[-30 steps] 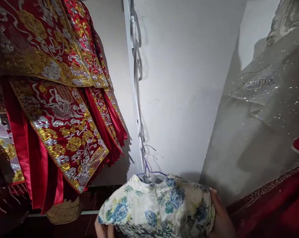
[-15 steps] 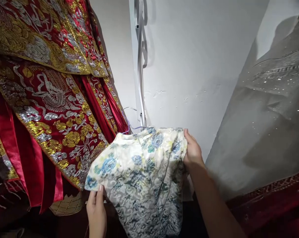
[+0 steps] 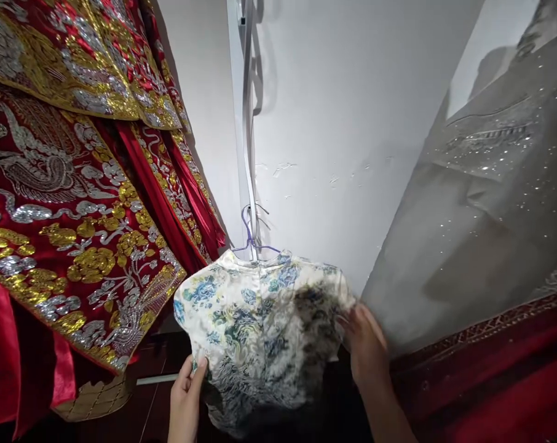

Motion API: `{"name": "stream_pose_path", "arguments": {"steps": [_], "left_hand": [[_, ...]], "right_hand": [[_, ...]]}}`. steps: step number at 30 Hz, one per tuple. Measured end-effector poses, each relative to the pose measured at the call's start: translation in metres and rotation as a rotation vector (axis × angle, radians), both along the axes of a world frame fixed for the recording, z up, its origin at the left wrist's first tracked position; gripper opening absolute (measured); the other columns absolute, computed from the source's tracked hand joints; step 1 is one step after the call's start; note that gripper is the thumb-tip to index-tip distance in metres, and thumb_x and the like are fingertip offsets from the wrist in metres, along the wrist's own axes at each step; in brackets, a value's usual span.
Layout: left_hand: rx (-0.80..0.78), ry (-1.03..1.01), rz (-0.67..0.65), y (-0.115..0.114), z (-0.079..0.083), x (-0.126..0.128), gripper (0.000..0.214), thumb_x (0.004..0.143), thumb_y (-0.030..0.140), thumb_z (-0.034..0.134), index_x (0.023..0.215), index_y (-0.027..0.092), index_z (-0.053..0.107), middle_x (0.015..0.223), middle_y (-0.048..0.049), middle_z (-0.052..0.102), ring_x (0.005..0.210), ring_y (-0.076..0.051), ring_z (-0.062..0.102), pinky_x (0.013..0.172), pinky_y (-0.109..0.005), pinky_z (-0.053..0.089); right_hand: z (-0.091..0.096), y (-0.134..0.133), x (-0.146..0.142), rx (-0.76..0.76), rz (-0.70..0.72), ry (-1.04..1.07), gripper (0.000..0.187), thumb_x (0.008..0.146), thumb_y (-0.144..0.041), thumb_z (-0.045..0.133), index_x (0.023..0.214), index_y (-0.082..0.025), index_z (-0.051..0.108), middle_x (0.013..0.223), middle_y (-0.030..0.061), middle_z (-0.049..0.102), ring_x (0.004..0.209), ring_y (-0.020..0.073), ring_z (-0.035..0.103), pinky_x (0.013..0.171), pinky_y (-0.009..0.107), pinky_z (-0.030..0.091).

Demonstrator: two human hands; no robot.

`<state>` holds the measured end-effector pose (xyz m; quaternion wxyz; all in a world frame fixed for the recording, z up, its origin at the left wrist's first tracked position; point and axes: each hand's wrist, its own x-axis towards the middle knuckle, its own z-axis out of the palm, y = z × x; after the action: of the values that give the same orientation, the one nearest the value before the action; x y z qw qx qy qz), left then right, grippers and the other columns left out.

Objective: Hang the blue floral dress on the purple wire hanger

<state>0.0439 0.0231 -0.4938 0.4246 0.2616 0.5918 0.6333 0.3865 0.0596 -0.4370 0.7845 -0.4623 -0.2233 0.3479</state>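
A short-sleeved garment (image 3: 246, 314) in white with blue and green flowers hangs from a thin purple hanger (image 3: 249, 240), whose hook is at the metal rail on the wall. My left hand (image 3: 189, 391) pinches the garment's side edge below the left sleeve, thumb on the front. At the opposite side my right hand (image 3: 366, 344), blurred by motion, closes on the edge of the right sleeve. Shadow covers the right side and the lower part of the cloth, and its hem cannot be made out.
Red robes with gold and silver embroidery (image 3: 89, 246) hang on the left. A vertical metal rail (image 3: 241, 111) runs up the white wall (image 3: 334, 92). Sparkling grey sheer fabric (image 3: 481, 215) hangs at the right, above red cloth (image 3: 504, 381). A tan quilted item (image 3: 98, 397) sits low at left.
My left hand has moved from the left sleeve's end to the garment's side. The right hand has dropped lower, the cloth hangs straighter, and more of the hanger shows. The view has shifted right.
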Motion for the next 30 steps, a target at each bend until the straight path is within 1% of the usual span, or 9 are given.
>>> {"name": "stream_pose_path", "arguments": {"steps": [3, 5, 7, 10, 14, 17, 22, 26, 30], "left_hand": [[-0.077, -0.013, -0.035, -0.005, 0.001, 0.002, 0.067, 0.065, 0.053, 0.081, 0.119, 0.016, 0.066, 0.114, -0.0122, 0.073, 0.124, -0.035, 0.060, 0.106, -0.046, 0.046], [-0.080, 0.009, -0.045, -0.008, 0.009, 0.007, 0.065, 0.069, 0.052, 0.078, 0.123, 0.017, 0.065, 0.121, -0.0132, 0.071, 0.131, -0.036, 0.054, 0.111, -0.048, 0.041], [-0.082, 0.021, -0.061, -0.012, 0.018, 0.015, 0.064, 0.072, 0.052, 0.076, 0.126, 0.020, 0.064, 0.128, -0.0138, 0.068, 0.136, -0.037, 0.049, 0.114, -0.050, 0.037], [-0.086, 0.021, -0.078, -0.020, 0.028, 0.026, 0.065, 0.075, 0.052, 0.072, 0.131, 0.021, 0.062, 0.135, -0.0134, 0.064, 0.141, -0.037, 0.042, 0.116, -0.050, 0.033], [-0.094, 0.008, -0.055, -0.033, 0.036, 0.032, 0.067, 0.073, 0.052, 0.073, 0.130, 0.019, 0.062, 0.135, -0.0140, 0.064, 0.141, -0.038, 0.041, 0.117, -0.051, 0.032], [-0.074, -0.008, -0.042, -0.036, 0.040, 0.026, 0.062, 0.070, 0.052, 0.075, 0.122, 0.018, 0.067, 0.126, -0.0144, 0.069, 0.138, -0.039, 0.045, 0.115, -0.053, 0.034], [-0.111, 0.000, 0.123, -0.022, 0.033, 0.013, 0.052, 0.066, 0.050, 0.079, 0.105, 0.020, 0.065, 0.119, -0.0127, 0.069, 0.136, -0.039, 0.047, 0.113, -0.051, 0.037], [0.207, 0.120, 0.405, -0.010, 0.039, 0.023, 0.057, 0.067, 0.044, 0.080, 0.112, 0.023, 0.053, 0.117, -0.0075, 0.059, 0.123, -0.031, 0.055, 0.108, -0.048, 0.043], [0.677, 0.435, 0.709, 0.000, 0.081, 0.050, 0.044, 0.070, 0.027, 0.080, 0.105, 0.026, 0.052, 0.112, -0.0031, 0.054, 0.115, -0.026, 0.054, 0.109, -0.047, 0.040]], "right_hand": [[-0.028, -0.019, -0.010, -0.064, -0.122, -0.070, 0.040, 0.077, -0.052, 0.072, 0.102, -0.020, 0.071, 0.096, 0.0054, 0.073, 0.086, 0.0192, 0.066, 0.071, 0.028, 0.053], [-0.030, -0.028, -0.024, -0.104, -0.033, -0.116, 0.038, 0.078, -0.052, 0.071, 0.096, -0.018, 0.071, 0.087, 0.0060, 0.072, 0.078, 0.0195, 0.064, 0.067, 0.030, 0.052], [-0.015, -0.030, -0.040, -0.090, 0.194, -0.220, 0.037, 0.083, -0.051, 0.067, 0.095, -0.017, 0.070, 0.078, 0.0059, 0.069, 0.072, 0.0198, 0.063, 0.065, 0.031, 0.051], [0.032, -0.016, -0.065, 0.059, 0.518, -0.430, 0.039, 0.092, -0.049, 0.056, 0.116, -0.020, 0.064, 0.077, 0.0040, 0.067, 0.067, 0.0180, 0.059, 0.065, 0.031, 0.049], [0.095, 0.027, -0.089, 0.197, 0.671, -0.633, 0.055, 0.097, -0.045, 0.050, 0.147, -0.027, 0.039, 0.093, 0.0034, 0.069, 0.065, 0.0156, 0.055, 0.064, 0.030, 0.047], [0.116, 0.058, -0.094, 0.216, 0.729, -0.792, 0.040, 0.095, -0.045, 0.052, 0.130, -0.025, 0.057, 0.084, 0.0019, 0.067, 0.065, 0.0156, 0.055, 0.061, 0.028, 0.044], [0.113, 0.069, -0.084, 0.199, 0.754, -0.888, 0.030, 0.096, -0.048, 0.051, 0.090, -0.022, 0.063, 0.067, -0.0004, 0.061, 0.060, 0.0156, 0.055, 0.056, 0.027, 0.039], [0.109, 0.056, -0.083, 0.237, 0.737, -0.862, 0.029, 0.097, -0.047, 0.049, 0.088, -0.022, 0.060, 0.066, -0.0007, 0.061, 0.061, 0.0157, 0.055, 0.058, 0.027, 0.041], [0.106, 0.053, -0.095, 0.198, 0.717, -0.813, 0.027, 0.097, -0.047, 0.050, 0.087, -0.023, 0.056, 0.073, 0.0012, 0.065, 0.060, 0.0154, 0.054, 0.055, 0.027, 0.039]]}}
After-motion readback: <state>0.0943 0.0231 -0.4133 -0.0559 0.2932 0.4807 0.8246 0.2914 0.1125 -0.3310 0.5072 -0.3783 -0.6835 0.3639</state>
